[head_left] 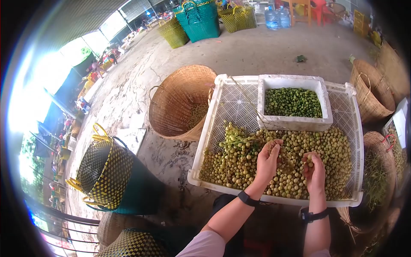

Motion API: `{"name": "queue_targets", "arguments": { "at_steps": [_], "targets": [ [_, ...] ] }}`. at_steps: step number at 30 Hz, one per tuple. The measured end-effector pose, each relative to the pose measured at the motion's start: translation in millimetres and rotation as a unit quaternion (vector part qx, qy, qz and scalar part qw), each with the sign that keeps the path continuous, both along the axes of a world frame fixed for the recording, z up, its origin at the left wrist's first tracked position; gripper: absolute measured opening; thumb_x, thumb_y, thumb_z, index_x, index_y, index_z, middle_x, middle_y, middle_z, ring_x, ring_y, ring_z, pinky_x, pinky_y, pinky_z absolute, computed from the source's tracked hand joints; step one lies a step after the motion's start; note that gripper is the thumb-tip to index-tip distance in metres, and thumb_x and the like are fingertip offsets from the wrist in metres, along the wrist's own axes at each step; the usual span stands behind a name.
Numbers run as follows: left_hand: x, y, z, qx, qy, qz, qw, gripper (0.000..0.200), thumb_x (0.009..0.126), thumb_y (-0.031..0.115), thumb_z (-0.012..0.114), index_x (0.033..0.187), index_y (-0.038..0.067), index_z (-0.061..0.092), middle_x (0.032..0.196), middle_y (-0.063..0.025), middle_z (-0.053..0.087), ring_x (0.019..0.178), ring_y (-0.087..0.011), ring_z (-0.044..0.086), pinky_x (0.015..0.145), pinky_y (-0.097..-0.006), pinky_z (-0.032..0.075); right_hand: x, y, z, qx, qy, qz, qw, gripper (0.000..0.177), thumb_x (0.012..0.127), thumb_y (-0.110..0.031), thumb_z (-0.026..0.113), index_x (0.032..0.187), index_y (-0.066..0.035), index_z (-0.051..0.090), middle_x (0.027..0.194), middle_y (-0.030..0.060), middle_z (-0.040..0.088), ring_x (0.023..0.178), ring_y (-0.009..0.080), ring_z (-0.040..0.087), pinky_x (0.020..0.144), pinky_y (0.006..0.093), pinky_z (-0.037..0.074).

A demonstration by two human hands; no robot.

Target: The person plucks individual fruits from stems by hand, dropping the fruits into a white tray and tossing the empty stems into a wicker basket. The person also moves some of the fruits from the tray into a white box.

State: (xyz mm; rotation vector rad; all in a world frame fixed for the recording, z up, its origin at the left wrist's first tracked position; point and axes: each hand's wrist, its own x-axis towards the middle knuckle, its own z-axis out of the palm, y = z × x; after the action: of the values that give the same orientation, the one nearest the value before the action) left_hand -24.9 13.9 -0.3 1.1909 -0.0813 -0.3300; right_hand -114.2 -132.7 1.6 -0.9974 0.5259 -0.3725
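Observation:
A white perforated tray holds many small round yellow-green fruits, some on stems at its left. Over the middle of the fruit, my left hand is closed around part of a thin stalk that runs up past the box. My right hand is to the right, fingers curled round a small round fruit. A white foam box full of darker green fruits sits at the tray's back.
Left of the tray stands a wicker basket with some fruit inside. A black-and-yellow woven basket is at lower left. More wicker baskets line the right. Teal bags and water bottles stand farther back.

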Motion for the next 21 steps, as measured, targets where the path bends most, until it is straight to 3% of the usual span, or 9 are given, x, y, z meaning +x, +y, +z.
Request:
{"name": "queue_targets", "arguments": {
  "at_steps": [3, 9, 11, 12, 14, 17, 21],
  "targets": [
    [0, 0, 3, 0.0, 0.013, 0.003, 1.0, 0.02, 0.099, 0.019, 0.052, 0.112, 0.008, 0.063, 0.078, 0.011, 0.049, 0.063, 0.0016, 0.038, 0.053, -0.0158, 0.035, 0, 3, 2, 0.01, 0.028, 0.015, 0.999, 0.017, 0.094, -0.016, 0.051, 0.106, -0.011, 0.062, 0.082, -0.003, 0.059, 0.056, 0.0022, 0.045, 0.046, 0.0163, 0.034],
    [1, 1, 0, 0.003, 0.007, -0.001, 1.0, 0.021, 0.099, 0.02, 0.053, 0.113, 0.008, 0.063, 0.081, 0.0107, 0.052, 0.065, 0.0018, 0.041, 0.054, -0.0155, 0.038, -2, 1, -6, -0.098, 0.032, 0.026, 0.994, 0.018, 0.096, -0.018, 0.053, 0.108, -0.011, 0.064, 0.087, -0.0011, 0.062, 0.066, 0.0034, 0.052, 0.053, 0.0185, 0.042],
    [0, 1, 2, -0.002, 0.011, -0.003, 1.0, 0.021, 0.099, 0.02, 0.053, 0.113, 0.009, 0.063, 0.082, 0.0105, 0.053, 0.066, 0.0018, 0.042, 0.054, -0.0156, 0.038, 1, 2, -9, -0.183, 0.01, -0.011, 0.983, 0.017, 0.096, -0.017, 0.054, 0.108, -0.008, 0.063, 0.094, 0.0014, 0.063, 0.081, 0.0091, 0.058, 0.071, 0.0225, 0.048],
    [0, 2, 3, -0.003, 0.023, -0.008, 1.0, 0.021, 0.099, 0.02, 0.053, 0.113, 0.009, 0.063, 0.084, 0.0099, 0.053, 0.068, 0.0016, 0.044, 0.055, -0.0155, 0.039, 1, 1, -8, -0.183, 0.01, -0.012, 0.983, 0.017, 0.096, -0.017, 0.054, 0.108, -0.008, 0.063, 0.094, 0.0014, 0.063, 0.081, 0.0091, 0.058, 0.071, 0.0225, 0.048],
    [-2, 1, 5, -0.004, 0.036, -0.013, 0.999, 0.021, 0.099, 0.02, 0.052, 0.114, 0.009, 0.063, 0.085, 0.0094, 0.054, 0.07, 0.0014, 0.046, 0.055, -0.0155, 0.04, 0, 2, -6, -0.397, 0.039, -0.009, 0.917, 0.017, 0.094, -0.012, 0.054, 0.108, -0.005, 0.061, 0.104, 0.0036, 0.062, 0.098, 0.0149, 0.058, 0.088, 0.0292, 0.044],
    [-3, -1, 7, -0.022, 0.046, -0.027, 0.998, 0.021, 0.099, 0.02, 0.052, 0.113, 0.008, 0.063, 0.088, 0.0079, 0.055, 0.077, 0.0004, 0.049, 0.058, -0.016, 0.043, -2, 5, -6, -0.412, 0.027, 0.056, 0.909, 0.019, 0.09, -0.009, 0.056, 0.108, -0.003, 0.06, 0.109, 0.0044, 0.06, 0.103, 0.017, 0.055, 0.092, 0.0317, 0.041],
    [-4, -3, -2, -0.015, -0.003, -0.075, 0.997, 0.021, 0.099, 0.019, 0.051, 0.112, 0.007, 0.062, 0.091, 0.0065, 0.056, 0.081, -0.0008, 0.049, 0.06, -0.0169, 0.045, -5, 20, 2, -0.327, -0.002, 0.126, 0.937, 0.023, 0.087, -0.011, 0.061, 0.109, -0.004, 0.06, 0.108, 0.0039, 0.06, 0.099, 0.0149, 0.055, 0.084, 0.0293, 0.041]
  ]
}}
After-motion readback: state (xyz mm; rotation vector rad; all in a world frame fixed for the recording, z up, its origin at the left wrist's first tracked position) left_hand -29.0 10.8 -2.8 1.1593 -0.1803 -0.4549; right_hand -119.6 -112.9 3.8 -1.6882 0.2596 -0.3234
